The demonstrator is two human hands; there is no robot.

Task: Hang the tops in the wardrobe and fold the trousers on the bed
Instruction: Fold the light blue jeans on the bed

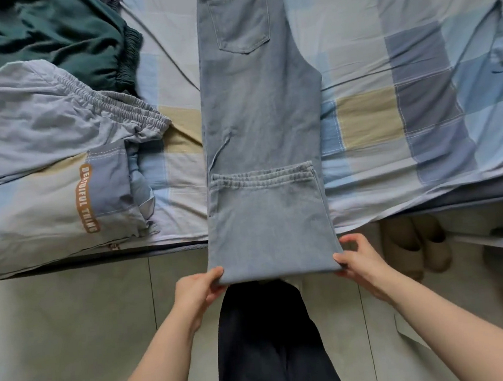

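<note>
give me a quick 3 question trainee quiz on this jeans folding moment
1. True or false: both hands grip the folded end of the light blue jeans.
2. Which garment lies nearest the jeans on the person's left? A) dark green garment B) pale grey-blue trousers C) a red shirt
3. Fill in: the frayed hem lies doubled back on top of the ____.

Key
1. True: the left hand and right hand pinch its corners off the bed edge.
2. B, pale grey-blue trousers; the dark green garment lies farther off.
3. jeans

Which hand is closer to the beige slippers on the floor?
Right. The right hand grips the light blue denim trousers just beside the beige slippers; the left hand holds the opposite corner, farther away.
</note>
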